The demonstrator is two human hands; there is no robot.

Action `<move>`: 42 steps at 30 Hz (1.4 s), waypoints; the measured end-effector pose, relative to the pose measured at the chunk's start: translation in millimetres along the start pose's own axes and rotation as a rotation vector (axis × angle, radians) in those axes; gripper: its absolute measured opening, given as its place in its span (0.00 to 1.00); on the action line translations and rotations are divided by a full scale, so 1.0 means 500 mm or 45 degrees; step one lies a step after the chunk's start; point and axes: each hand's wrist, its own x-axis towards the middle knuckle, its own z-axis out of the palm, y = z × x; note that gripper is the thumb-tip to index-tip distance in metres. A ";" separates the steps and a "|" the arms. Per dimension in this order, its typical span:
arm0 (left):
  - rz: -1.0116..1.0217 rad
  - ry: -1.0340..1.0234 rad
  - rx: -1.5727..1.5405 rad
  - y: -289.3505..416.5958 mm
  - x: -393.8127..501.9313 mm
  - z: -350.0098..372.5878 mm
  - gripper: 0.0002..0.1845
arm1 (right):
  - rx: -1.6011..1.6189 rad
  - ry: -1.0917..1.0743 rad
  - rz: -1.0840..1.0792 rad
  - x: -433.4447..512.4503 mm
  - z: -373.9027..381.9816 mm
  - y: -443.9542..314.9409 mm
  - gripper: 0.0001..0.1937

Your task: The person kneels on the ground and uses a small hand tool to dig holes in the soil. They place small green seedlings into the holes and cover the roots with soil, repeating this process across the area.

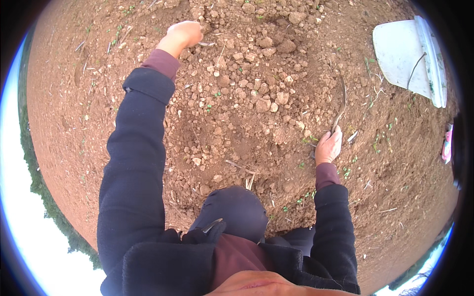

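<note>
My left hand (186, 33) reaches far forward at the upper left, low over the clods, with its fingers curled. A pale, thin curved piece (206, 43) shows beside its fingertips; whether the hand holds it is hidden. On the right, my right hand (329, 146) is closed around the near end of a long, thin, curved tool (344, 94). The tool's brownish length points away from me along the soil, and my palm hides its grip. Loose brown soil (244, 137) with clods and small stones lies between both hands.
A white plastic bucket (398, 53) lies on its side at the upper right, its dark handle hanging across it. A pink object (447, 144) sits at the far right edge. Small green seedlings (346, 172) and dry stalks (242, 166) dot the soil. My bent knee (233, 209) is close below.
</note>
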 end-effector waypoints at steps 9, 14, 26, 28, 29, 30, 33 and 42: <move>0.386 0.777 -0.309 0.012 0.018 0.054 0.12 | 0.026 0.009 0.004 -0.001 0.005 0.004 0.23; 0.169 0.471 -0.130 -0.008 0.003 0.040 0.13 | -0.025 0.019 -0.014 -0.001 0.007 0.006 0.23; 0.241 0.786 -0.338 0.000 0.028 0.058 0.13 | 0.005 0.003 0.007 -0.003 0.003 0.004 0.22; 0.093 0.386 -0.284 -0.008 0.016 0.066 0.13 | -0.008 -0.005 0.014 -0.003 0.005 0.004 0.22; 0.088 0.282 -0.161 -0.019 0.007 0.066 0.13 | -0.014 -0.013 0.021 -0.003 0.005 0.005 0.22; 0.084 0.186 -0.046 -0.038 -0.004 0.061 0.14 | -0.021 -0.007 0.025 -0.002 0.006 0.005 0.22; 0.026 0.162 0.005 -0.056 -0.005 0.047 0.15 | 0.014 0.006 0.013 -0.001 0.007 0.005 0.22; 0.159 0.245 -1.592 0.140 0.037 0.047 0.16 | -0.029 0.021 -0.015 -0.003 0.007 0.005 0.23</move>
